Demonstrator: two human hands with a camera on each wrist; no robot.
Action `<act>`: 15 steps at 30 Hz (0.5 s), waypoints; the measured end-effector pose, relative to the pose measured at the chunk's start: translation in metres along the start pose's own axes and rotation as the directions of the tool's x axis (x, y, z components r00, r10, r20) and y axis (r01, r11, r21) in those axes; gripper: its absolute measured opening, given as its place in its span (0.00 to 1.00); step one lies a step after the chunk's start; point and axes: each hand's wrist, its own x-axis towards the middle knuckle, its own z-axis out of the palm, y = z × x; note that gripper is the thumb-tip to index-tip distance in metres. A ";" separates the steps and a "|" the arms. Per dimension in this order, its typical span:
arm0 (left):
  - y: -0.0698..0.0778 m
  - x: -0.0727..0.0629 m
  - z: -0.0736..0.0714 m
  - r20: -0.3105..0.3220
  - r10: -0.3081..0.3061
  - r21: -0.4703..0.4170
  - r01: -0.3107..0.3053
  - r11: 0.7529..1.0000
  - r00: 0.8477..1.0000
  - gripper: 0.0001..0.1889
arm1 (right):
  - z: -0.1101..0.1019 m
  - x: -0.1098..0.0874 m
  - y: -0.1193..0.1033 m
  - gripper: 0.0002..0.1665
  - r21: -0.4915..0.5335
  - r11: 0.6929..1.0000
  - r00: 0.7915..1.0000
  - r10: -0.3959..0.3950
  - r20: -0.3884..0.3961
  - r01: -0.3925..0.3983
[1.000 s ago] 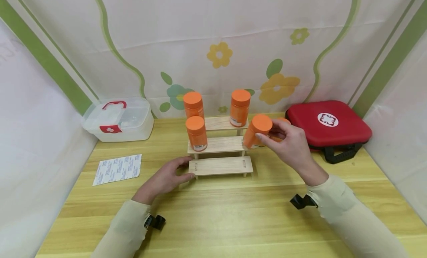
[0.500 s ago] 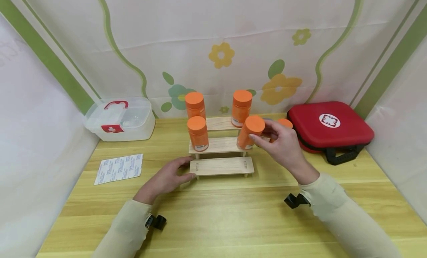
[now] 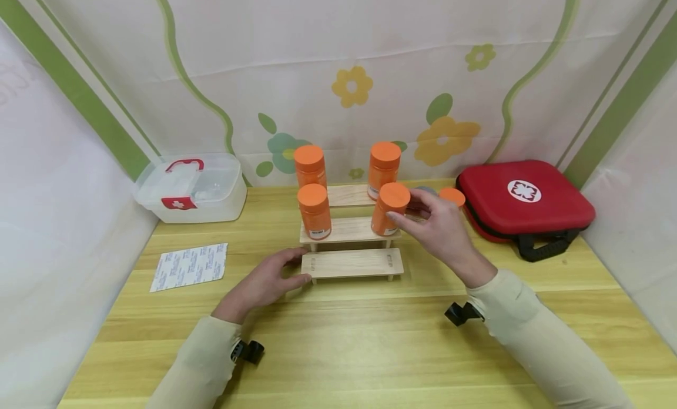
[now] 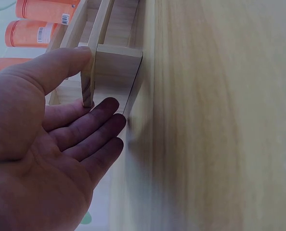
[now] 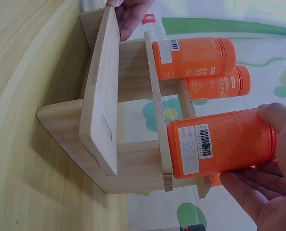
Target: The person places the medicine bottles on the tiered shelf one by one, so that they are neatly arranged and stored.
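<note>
A three-step wooden display stand stands on the table. My left hand holds the left end of its lowest step, thumb at the front edge and index finger at the back edge. My right hand grips an orange supplement bottle between thumb and fingers. That bottle is upright at the right end of the middle step, its base at the board. Another orange bottle is at the left of the same step. Two more, the back left bottle and the back right bottle, stand on the top step.
Behind my right hand, an orange lid and a grey round top show, partly hidden. A red first-aid case lies at right. A clear first-aid box and a printed white sheet are at left.
My right hand has carried the bottle leftward onto the right part of the middle step, and the bottle has become more upright. The left hand keeps its place on the stand.
</note>
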 end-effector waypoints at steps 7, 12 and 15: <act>0.000 0.000 0.000 0.003 -0.004 -0.010 0.004 1.000 1.000 0.33 | 0.004 0.003 -0.002 0.28 -0.004 1.000 1.000 0.018 0.019 -0.017; 0.001 0.000 0.000 0.008 -0.016 -0.019 0.016 1.000 1.000 0.33 | 0.007 0.005 -0.004 0.29 0.006 0.998 0.998 0.054 0.034 -0.055; 0.000 0.000 0.000 0.011 -0.019 -0.027 0.019 0.999 1.000 0.34 | 0.007 0.006 -0.006 0.30 -0.003 0.998 0.997 0.068 0.046 -0.068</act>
